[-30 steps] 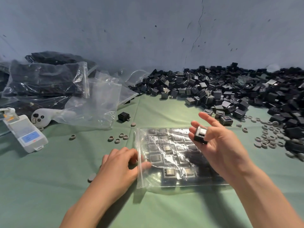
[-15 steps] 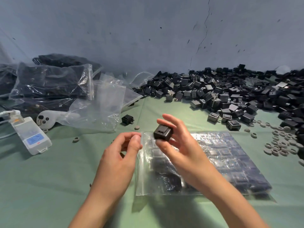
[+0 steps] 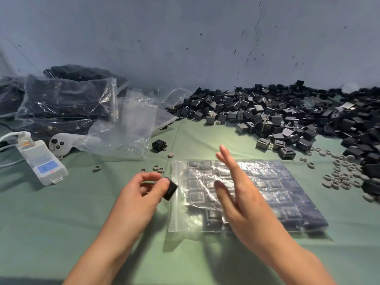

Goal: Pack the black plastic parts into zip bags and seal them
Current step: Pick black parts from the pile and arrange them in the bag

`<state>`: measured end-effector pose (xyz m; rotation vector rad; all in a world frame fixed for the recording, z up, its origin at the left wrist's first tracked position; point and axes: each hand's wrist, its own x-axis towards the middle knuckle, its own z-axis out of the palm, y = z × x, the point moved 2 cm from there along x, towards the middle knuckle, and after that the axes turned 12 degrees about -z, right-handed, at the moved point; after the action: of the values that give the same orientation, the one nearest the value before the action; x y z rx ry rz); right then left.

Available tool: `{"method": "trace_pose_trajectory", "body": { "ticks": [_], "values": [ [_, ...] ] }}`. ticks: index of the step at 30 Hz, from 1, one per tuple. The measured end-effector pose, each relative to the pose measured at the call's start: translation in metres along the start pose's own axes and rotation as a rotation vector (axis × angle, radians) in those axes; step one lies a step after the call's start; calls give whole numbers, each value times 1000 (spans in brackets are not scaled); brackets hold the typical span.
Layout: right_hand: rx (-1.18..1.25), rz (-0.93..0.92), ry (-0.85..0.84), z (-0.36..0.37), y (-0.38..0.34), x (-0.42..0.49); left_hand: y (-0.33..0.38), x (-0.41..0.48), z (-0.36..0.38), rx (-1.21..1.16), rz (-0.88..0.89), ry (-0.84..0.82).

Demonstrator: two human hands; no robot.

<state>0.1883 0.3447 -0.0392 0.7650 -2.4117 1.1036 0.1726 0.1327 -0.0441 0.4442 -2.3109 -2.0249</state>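
Part (image 3: 170, 189) just beside the bag (image 3: 277, 192), centre frame!
Left hand (image 3: 139, 194) pinches it, thumb against fingers: small, rigid, likely light and slick, so grip the flat faces. Right hand (image 3: 242, 204) is spread flat over the floppy, well-filled bag on the counter (image 3: 61, 223); the loose pile (image 3: 287, 116) sits upper right.

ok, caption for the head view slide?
Left hand pinches a black part beside the zip bag; right hand open over it.
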Motion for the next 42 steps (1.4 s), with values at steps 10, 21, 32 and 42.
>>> {"method": "trace_pose_trajectory", "body": {
  "ticks": [10,21,32,42],
  "values": [
    [-260,124,73,-22,20,-14,-27,-8,3,283,-65,32],
    [-243,142,63,-24,17,-20,-17,-15,14,43,-27,125],
    [-309,-19,-194,-4,2,-18,-20,-21,3,361,84,7],
    [-331,-6,-252,6,6,-16,-21,-35,2,485,123,-134]
  ]
}}
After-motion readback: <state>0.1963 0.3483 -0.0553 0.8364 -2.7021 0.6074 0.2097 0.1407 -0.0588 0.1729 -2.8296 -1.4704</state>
